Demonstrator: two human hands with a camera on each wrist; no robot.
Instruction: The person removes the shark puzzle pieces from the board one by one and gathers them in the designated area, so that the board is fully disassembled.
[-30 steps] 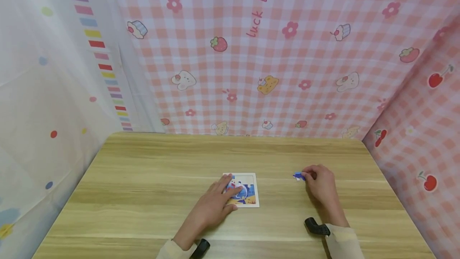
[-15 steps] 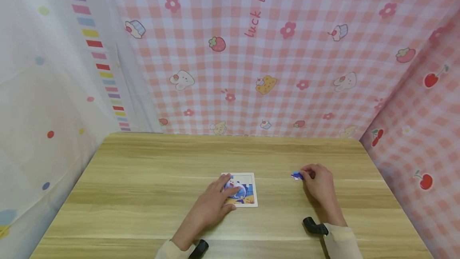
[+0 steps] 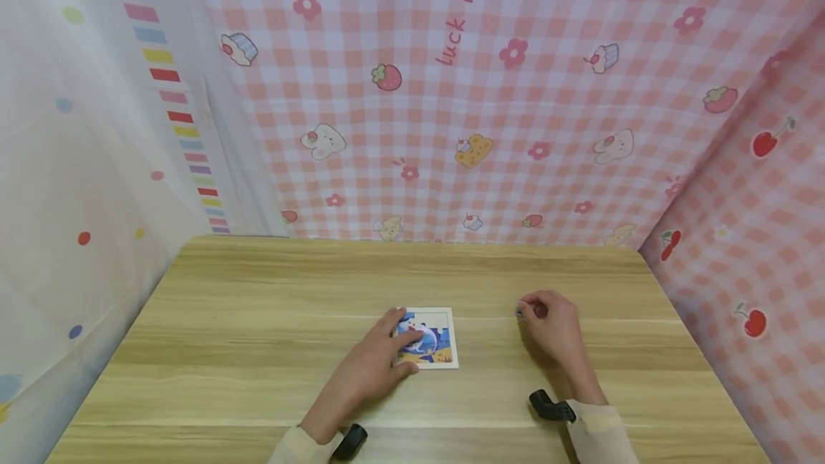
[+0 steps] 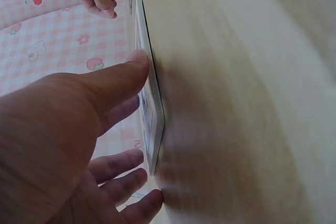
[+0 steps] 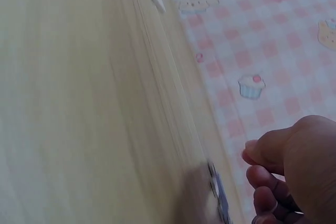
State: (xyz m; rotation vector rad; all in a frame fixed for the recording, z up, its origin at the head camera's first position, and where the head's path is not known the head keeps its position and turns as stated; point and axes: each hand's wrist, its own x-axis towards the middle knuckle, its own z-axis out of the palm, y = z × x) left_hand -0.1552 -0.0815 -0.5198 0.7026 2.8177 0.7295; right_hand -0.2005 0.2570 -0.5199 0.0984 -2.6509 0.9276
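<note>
A square white-framed jigsaw puzzle point(image 3: 445, 339) with a blue and yellow picture lies on the table. My left hand point(image 3: 377, 353) rests at its left side with fingers spread, one across the picture. In the left wrist view the thumb point(image 4: 118, 80) lies at the near edge of the puzzle. To the right, my right hand point(image 3: 554, 321) has thumb and forefinger tips together, with nothing visible between them. A jigsaw piece point(image 5: 219, 192) lies on the table just below those fingers in the right wrist view, apart from them. From the head it is mostly hidden.
The wooden table point(image 3: 290, 292) backs onto a pink checked curtain point(image 3: 425, 113), with white cloth point(image 3: 116, 163) at the left and more checked cloth at the right. Each wrist carries a black camera mount point(image 3: 551, 407).
My right hand has shifted left over the small blue piece, which its fingers now mostly cover from above. The left hand stays on the puzzle. The head view has shifted slightly.
</note>
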